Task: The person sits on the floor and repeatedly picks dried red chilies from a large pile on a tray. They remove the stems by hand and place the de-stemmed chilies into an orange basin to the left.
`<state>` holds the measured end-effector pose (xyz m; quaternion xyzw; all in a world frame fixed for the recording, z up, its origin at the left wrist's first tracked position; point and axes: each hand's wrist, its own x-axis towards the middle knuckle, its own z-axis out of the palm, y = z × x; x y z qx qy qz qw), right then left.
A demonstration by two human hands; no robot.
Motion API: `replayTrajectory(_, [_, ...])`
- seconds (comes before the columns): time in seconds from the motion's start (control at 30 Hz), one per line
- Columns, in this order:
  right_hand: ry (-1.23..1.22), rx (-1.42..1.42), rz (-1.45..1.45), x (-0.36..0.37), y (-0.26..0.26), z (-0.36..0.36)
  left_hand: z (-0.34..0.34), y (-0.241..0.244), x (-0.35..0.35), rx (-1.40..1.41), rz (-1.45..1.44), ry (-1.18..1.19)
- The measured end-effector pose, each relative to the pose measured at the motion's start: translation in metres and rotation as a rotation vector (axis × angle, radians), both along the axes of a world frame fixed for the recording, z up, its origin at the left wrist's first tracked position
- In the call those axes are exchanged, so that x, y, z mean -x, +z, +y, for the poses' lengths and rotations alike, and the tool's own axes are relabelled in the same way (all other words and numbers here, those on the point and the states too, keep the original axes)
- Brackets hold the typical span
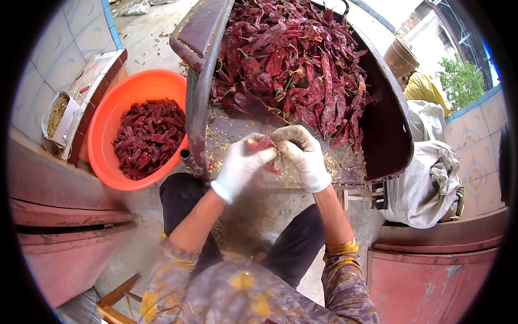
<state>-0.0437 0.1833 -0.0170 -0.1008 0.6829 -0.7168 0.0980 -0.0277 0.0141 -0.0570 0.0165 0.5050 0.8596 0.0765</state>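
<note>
My left hand [249,160], in a white knit glove, grips a dried red chili pepper [261,144] near the bare front of the metal cart bed [238,127]. Gloved and soiled at the fingertips, my right hand [301,156] pinches the pepper's end; the fingers hide the exact spot. Beyond both hands rises a large heap of dried red chilies [291,69], many with pale stems. Loose yellow seeds lie scattered on the metal below. To my left stands an orange plastic basin [101,133] holding dark red chili pieces [149,139].
A box of stems and seeds [58,117] sits on a tiled ledge at the left. White sacks [425,186] stand on the right, with a yellow sack [425,89] behind. Pink doors [417,279] flank me, and a wooden stool [117,299] is at lower left.
</note>
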Motion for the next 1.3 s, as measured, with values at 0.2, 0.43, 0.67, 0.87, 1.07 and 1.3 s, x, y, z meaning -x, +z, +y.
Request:
replayTrajectory(0.2, [-0.524,-0.388,0.918,-0.029,-0.029,-0.040,0.015,0.017,-0.017,-0.177,-0.343,0.058])
replayTrajectory(0.43, [-0.462,1.003,0.180,-0.037,0.018,-0.011,-0.018,0.058,-0.078,-0.213,-0.247,-0.066])
replayTrajectory(0.67, [-0.070,-0.754,0.379,-0.053,-0.029,0.024,-0.208,0.070,-0.050,1.133,0.235,0.723])
replayTrajectory(0.87, [-0.134,-0.983,0.839,0.015,-0.054,-0.006,-0.147,0.086,-0.071,1.108,0.446,0.834])
replayTrajectory(1.07, [0.211,-1.148,0.592,0.007,-0.032,0.008,-0.050,0.077,-0.068,0.633,0.533,0.238])
replayTrajectory(1.3, [-0.371,-0.997,0.806,0.063,-0.034,-0.001,-0.005,0.017,0.024,-0.019,-0.103,0.211])
